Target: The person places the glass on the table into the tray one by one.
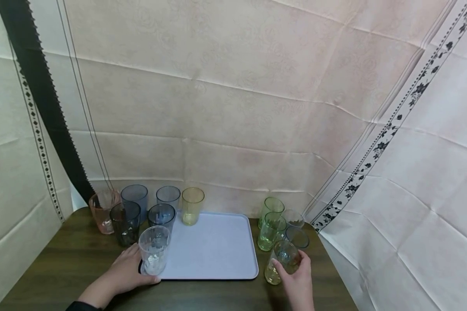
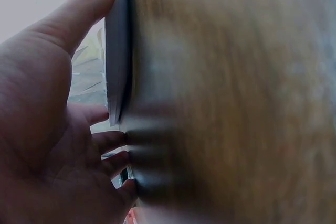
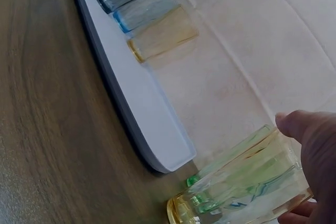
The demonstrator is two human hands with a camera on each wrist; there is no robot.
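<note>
By the right grip (image 1: pixel 301 280), a yellow glass (image 1: pixel 284 255) is pinched below its rim, between thumb and fingers; by the spread left grip (image 1: pixel 125 270), the tray (image 1: pixel 214 246) is touched, a clear glass (image 1: pixel 155 248) just beside

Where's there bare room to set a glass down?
On the tray, right of the amber glass; on the table along the tray's near edge, between left hand and right hand. Crowded: the tray's left end, and around the green glasses.
</note>
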